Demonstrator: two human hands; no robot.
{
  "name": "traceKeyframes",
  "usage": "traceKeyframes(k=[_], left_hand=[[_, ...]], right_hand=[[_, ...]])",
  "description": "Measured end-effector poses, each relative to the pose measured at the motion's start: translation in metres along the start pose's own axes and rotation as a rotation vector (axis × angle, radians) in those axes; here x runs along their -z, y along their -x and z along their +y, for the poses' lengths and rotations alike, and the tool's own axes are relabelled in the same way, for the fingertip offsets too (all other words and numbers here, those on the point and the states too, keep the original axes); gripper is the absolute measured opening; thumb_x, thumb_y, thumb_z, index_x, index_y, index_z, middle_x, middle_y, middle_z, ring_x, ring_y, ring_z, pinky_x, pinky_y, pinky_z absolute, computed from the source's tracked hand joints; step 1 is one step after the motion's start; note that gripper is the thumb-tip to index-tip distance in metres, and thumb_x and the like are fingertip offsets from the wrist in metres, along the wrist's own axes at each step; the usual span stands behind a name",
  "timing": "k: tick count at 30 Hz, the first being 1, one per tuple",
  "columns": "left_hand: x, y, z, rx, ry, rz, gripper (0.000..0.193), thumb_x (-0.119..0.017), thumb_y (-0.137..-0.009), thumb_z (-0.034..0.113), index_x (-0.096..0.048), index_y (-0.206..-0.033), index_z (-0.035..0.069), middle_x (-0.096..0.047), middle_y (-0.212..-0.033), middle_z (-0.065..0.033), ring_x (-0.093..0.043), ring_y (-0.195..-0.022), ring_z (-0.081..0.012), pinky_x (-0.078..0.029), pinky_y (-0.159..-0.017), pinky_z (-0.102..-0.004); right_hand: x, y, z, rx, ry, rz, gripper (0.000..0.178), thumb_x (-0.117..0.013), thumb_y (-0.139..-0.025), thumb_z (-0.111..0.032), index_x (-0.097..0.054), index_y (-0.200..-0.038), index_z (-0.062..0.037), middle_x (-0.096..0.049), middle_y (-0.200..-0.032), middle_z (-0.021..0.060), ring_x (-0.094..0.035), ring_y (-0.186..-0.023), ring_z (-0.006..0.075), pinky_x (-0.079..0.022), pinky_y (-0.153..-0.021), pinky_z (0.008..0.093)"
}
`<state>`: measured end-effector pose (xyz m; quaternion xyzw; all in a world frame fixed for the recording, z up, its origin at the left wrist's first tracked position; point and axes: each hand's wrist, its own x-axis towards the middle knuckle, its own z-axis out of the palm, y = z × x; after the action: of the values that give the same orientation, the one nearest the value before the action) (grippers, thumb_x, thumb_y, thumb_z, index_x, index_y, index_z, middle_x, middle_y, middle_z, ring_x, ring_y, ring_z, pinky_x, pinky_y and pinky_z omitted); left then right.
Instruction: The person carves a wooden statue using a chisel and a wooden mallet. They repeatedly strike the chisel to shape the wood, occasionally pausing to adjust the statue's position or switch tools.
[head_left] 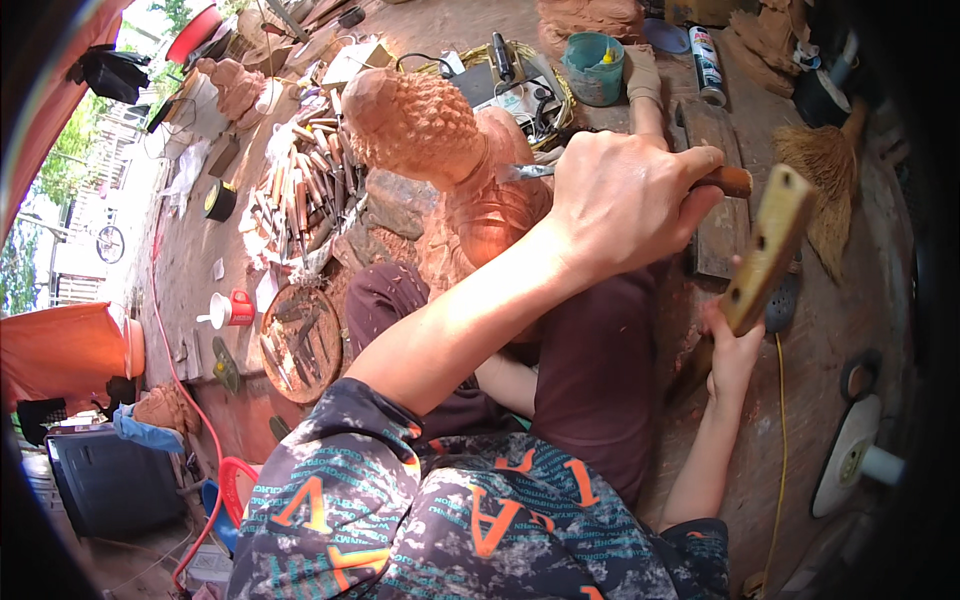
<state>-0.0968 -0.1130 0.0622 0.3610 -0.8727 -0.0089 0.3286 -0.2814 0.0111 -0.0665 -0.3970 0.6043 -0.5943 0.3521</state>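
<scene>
My left hand (630, 205) is closed around a chisel (733, 181), whose wooden handle end sticks out to the right. The chisel's metal blade points left, and its tip meets the neck and shoulder area of a reddish-brown carved figure (410, 125). That figure has a head covered in small round curls and lies tilted in front of my knees. Lower right, my right hand (735, 350) grips a wooden mallet (768, 250), a worn yellowish block with dark holes. The mallet is raised upright, a short way right of the chisel handle and apart from it.
Left of the figure lies a heap of wooden-handled chisels (310, 180). Nearby are a round tray (300, 345) of tools and shavings and a red cup (232, 309). Beyond stand a teal bucket (592, 70) and a spray can (706, 65). A straw broom (820, 190) lies at right.
</scene>
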Motion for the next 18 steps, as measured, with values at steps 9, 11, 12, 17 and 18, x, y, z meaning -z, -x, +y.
traceKeyframes(k=[9,11,12,17,18], left_hand=[[0.007,0.001,0.002,-0.005,0.049,-0.031,0.031,-0.067,-0.081,0.04,-0.071,-0.106,0.021,-0.064,-0.065,-0.01,-0.065,-0.058,-0.0287,-0.05,-0.05,-0.04],[0.008,0.001,0.003,-0.023,0.076,-0.016,0.031,-0.067,-0.081,0.04,-0.071,-0.106,0.022,-0.063,-0.063,-0.009,-0.064,-0.056,-0.0286,-0.049,-0.05,-0.04],[0.008,0.001,0.003,-0.025,0.093,0.004,0.031,-0.067,-0.081,0.041,-0.071,-0.106,0.022,-0.062,-0.063,-0.0085,-0.064,-0.056,-0.0285,-0.049,-0.049,-0.0399],[0.009,0.002,0.003,-0.061,0.148,0.041,0.032,-0.068,-0.081,0.041,-0.07,-0.107,0.023,-0.06,-0.062,-0.007,-0.063,-0.055,-0.0278,-0.049,-0.048,-0.0391],[0.01,0.002,0.003,-0.056,0.145,0.035,0.031,-0.068,-0.08,0.04,-0.07,-0.107,0.023,-0.06,-0.062,-0.0068,-0.063,-0.055,-0.0276,-0.049,-0.048,-0.0389]], right_hand=[[0.006,0.007,-0.006,-0.074,-0.128,0.018,0.056,-0.065,-0.083,0.006,-0.047,-0.135,-0.0047,-0.058,-0.095,0.0026,-0.051,-0.073,0.0066,-0.047,-0.066,0.0223],[-0.001,0.013,-0.02,-0.053,-0.006,0.022,0.056,-0.065,-0.083,0.006,-0.048,-0.135,-0.0051,-0.056,-0.09,0.0014,-0.05,-0.073,0.0067,-0.047,-0.067,0.0223],[-0.002,0.015,-0.019,0.006,0.012,0.033,0.056,-0.065,-0.083,0.006,-0.048,-0.135,-0.0055,-0.055,-0.088,0.0009,-0.05,-0.072,0.0069,-0.047,-0.067,0.0222],[0.0,0.02,-0.023,0.027,-0.058,0.087,0.058,-0.066,-0.082,0.007,-0.045,-0.136,-0.0026,-0.055,-0.087,0.0011,-0.051,-0.075,0.0082,-0.048,-0.071,0.0234],[-0.001,0.021,-0.024,0.012,-0.067,0.113,0.059,-0.066,-0.082,0.007,-0.045,-0.136,-0.0021,-0.055,-0.088,0.0013,-0.052,-0.076,0.0084,-0.048,-0.072,0.0238]])
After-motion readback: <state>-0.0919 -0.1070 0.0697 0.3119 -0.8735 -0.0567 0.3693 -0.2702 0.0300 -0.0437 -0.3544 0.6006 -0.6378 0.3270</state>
